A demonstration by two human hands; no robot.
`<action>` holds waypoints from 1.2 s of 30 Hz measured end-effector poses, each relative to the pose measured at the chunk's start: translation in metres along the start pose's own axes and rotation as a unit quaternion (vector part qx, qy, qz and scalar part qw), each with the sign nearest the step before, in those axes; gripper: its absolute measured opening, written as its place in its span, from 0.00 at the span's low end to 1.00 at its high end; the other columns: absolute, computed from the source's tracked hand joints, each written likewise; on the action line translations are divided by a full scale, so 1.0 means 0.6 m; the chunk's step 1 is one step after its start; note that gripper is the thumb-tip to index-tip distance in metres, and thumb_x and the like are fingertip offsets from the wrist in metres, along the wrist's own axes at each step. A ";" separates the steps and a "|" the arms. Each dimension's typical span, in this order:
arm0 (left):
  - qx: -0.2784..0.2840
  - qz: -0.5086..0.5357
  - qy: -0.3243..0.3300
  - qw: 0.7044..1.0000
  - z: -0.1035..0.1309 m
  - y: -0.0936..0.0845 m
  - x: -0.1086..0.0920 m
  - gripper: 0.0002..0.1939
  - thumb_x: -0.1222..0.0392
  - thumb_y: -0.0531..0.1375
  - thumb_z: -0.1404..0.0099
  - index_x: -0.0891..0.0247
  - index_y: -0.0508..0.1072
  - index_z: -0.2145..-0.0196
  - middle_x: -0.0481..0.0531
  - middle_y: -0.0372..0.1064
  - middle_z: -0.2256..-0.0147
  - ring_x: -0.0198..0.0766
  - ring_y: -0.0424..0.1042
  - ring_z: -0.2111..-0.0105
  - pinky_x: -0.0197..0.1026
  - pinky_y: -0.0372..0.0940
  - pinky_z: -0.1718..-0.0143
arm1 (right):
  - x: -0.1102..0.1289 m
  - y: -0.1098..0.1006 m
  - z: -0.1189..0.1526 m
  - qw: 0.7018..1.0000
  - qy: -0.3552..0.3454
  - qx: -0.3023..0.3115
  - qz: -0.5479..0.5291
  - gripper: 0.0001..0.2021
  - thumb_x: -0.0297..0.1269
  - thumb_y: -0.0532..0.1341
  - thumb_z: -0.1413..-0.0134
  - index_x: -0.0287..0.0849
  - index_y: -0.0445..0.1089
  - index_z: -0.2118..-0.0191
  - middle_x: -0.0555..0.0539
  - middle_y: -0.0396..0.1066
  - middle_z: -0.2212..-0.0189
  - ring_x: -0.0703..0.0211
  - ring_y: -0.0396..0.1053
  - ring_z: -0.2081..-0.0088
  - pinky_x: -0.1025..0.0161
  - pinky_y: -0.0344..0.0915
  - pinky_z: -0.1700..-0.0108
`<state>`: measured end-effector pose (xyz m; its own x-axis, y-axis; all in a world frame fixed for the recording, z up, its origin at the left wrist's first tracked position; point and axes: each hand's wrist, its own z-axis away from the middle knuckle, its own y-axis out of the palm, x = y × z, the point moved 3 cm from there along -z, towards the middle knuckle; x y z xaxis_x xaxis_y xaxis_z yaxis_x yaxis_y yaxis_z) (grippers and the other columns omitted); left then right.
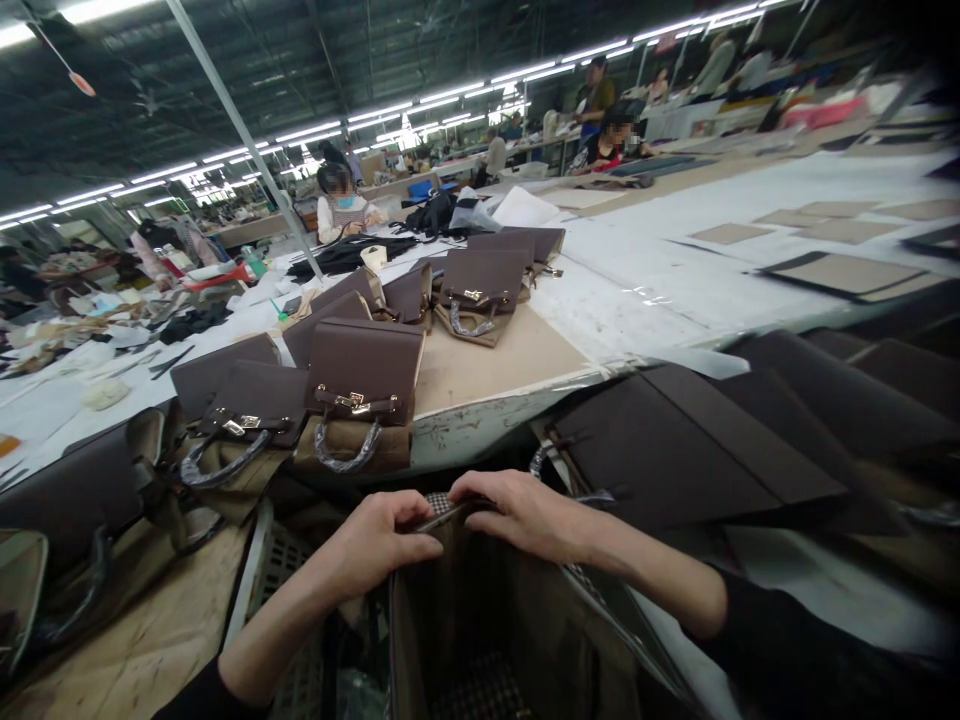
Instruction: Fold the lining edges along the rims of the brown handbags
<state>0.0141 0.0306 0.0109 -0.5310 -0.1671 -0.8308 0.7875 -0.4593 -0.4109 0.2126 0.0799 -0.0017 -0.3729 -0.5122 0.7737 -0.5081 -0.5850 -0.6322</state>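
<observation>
An open brown handbag [517,620] with a checkered lining stands in front of me, its mouth facing up. My left hand [379,545] pinches the bag's far rim near its left corner, thumb inside and fingers over the edge. Just to the right, my right hand [517,515] grips the same rim, fingers curled over it. A bit of checkered cloth shows between the two hands. Beneath the bag, at the left, is a pale plastic crate [281,570], partly hidden by my left forearm.
Finished-looking brown handbags [367,365] with wrapped handles sit on the worktable [510,375] ahead. Several dark brown bags [690,445] lie piled at right. More bags rest on a wooden surface [165,620] at left. A slanted post [240,130] rises behind; people work farther off.
</observation>
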 end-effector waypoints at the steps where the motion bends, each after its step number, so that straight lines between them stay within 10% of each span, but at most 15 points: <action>1: -0.002 -0.001 -0.001 1.000 0.000 0.001 0.000 0.09 0.60 0.64 0.44 0.65 0.74 0.65 0.45 0.68 0.71 0.35 0.63 0.69 0.37 0.55 0.68 | 0.008 0.001 -0.001 1.000 -0.026 -0.011 0.009 0.13 0.32 0.63 0.44 0.47 0.69 0.52 0.50 0.72 0.56 0.56 0.69 0.54 0.61 0.62 0.52; 26: -0.019 -0.004 0.025 1.000 0.017 0.003 0.001 0.11 0.58 0.67 0.47 0.64 0.73 0.67 0.43 0.64 0.72 0.34 0.61 0.69 0.37 0.55 0.68 | 0.029 0.015 -0.021 0.995 -0.082 -0.006 -0.064 0.03 0.29 0.65 0.49 0.45 0.72 0.69 0.53 0.71 0.65 0.62 0.68 0.64 0.66 0.61 0.60; 36: -0.030 -0.057 0.042 0.997 0.028 0.002 -0.009 0.06 0.59 0.64 0.43 0.62 0.72 0.67 0.43 0.66 0.72 0.34 0.62 0.70 0.37 0.54 0.69 | 0.009 0.034 -0.040 0.977 0.164 -0.014 -0.136 0.04 0.33 0.66 0.62 0.42 0.75 0.74 0.53 0.70 0.79 0.61 0.63 0.75 0.64 0.57 0.73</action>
<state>0.0127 0.0162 0.0213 -0.5924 -0.0413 -0.8045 0.7419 -0.4172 -0.5249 0.1819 0.0805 -0.0094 -0.4474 -0.1092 0.8876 -0.6427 -0.6509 -0.4041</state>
